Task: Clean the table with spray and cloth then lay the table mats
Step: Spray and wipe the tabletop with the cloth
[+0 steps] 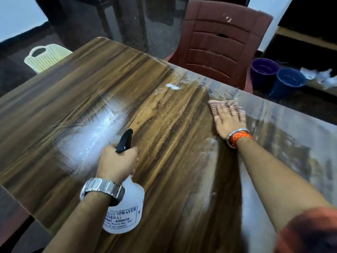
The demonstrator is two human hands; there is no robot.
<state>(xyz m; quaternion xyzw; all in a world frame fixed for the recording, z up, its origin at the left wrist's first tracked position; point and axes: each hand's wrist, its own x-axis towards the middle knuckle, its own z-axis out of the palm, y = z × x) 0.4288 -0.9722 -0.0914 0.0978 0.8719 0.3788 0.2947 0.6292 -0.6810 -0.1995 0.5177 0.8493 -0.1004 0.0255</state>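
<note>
Wooden table (76, 99); left hand (116, 161) tight around spray bottle (127, 214), right hand (228, 120) flat on cloth (215, 105).

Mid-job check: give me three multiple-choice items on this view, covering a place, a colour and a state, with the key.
1. The cloth lies: A at the far left; B under the right hand; C off the near edge.
2. The spray bottle has a trigger head that is: A white; B red; C black.
3. The left hand: A grips the spray bottle; B lies flat; C is empty.
Key: 1 B, flat fingers press it to the table; 2 C, dark against the clear bottle; 3 A, fingers wrap its neck.
</note>
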